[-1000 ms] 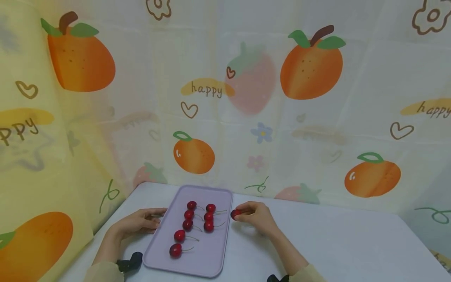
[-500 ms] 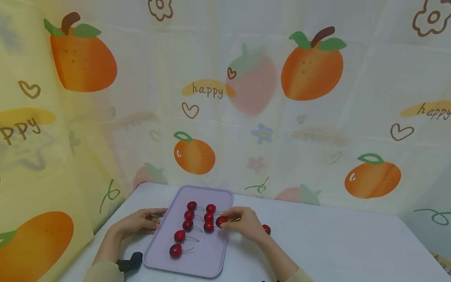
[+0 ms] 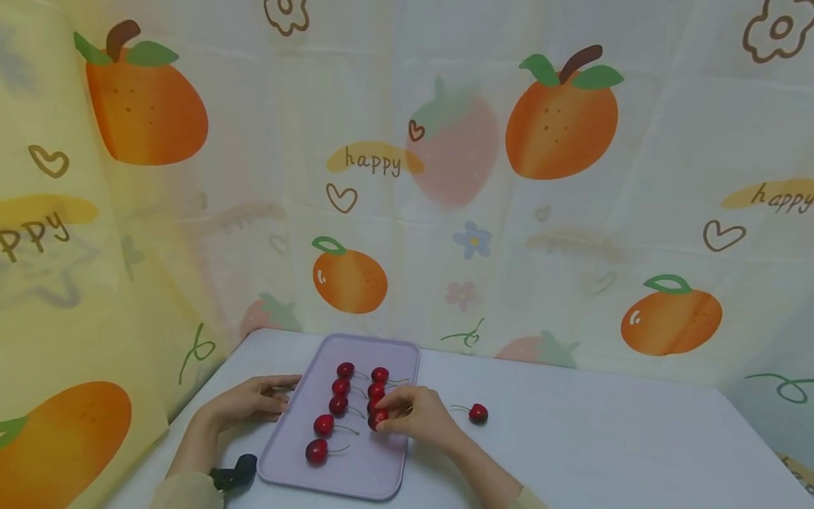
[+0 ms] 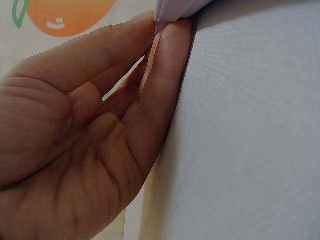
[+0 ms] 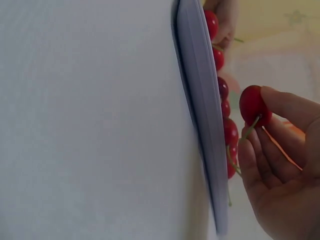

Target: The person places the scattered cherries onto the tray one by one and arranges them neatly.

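Observation:
My right hand [image 3: 420,417] pinches a dark red cherry [image 5: 253,106] between thumb and fingertips, its green stem hanging toward the fingers. In the head view this cherry is over the right half of the lilac tray [image 3: 362,479], at the near end of a short row. A cherry [image 3: 376,391] in that row lies just beyond, and another is partly covered by my fingers. Along the tray's left half runs a longer row of cherries, the nearest one [image 3: 316,452] with its stem pointing right. My left hand [image 4: 95,120] grips the tray's left edge with thumb and fingertips.
A single cherry [image 3: 478,413] with its stem to the left lies on the white table [image 3: 591,445], right of the tray. A fruit-printed curtain [image 3: 407,283] stands behind the table and along its left side. A black strap piece [image 3: 235,474] sits at my left wrist.
My right hand has carried its cherry leftward from beside the tray to over its right row. The loose cherry on the table has come into view. The left hand has stayed put.

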{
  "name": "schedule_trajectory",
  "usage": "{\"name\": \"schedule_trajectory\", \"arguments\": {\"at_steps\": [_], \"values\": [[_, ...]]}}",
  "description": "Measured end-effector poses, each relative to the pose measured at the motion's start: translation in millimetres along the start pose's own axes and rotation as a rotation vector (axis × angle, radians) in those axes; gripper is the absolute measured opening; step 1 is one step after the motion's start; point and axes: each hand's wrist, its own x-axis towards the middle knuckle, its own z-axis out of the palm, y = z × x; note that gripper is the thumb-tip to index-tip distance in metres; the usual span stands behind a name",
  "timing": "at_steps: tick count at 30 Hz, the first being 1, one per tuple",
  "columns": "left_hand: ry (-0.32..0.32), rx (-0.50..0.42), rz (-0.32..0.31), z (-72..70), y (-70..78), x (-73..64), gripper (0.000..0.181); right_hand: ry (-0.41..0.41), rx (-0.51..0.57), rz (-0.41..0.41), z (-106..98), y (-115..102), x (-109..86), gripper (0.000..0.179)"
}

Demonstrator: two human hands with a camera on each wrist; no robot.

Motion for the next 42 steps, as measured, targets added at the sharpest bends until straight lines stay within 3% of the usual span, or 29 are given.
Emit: {"name": "schedule_trajectory", "arguments": {"at_steps": [12,21,42], "values": [[-0.007,0.006,0.010,-0.3,0.7,0.1,0.068,-0.014,-0.019,0.015,6.4,4.4,-0.1,0.023],[-0.023,0.003,0.016,0.2,0.8,-1.5,0.068,-0.046,-0.075,-0.020,7.9,6.6,0.3,0.022],[-0.007,0.015,0.009,0.4,1.6,-0.8,0.068,-0.063,-0.102,-0.024,9.0,6.4,0.7,0.020]]}}
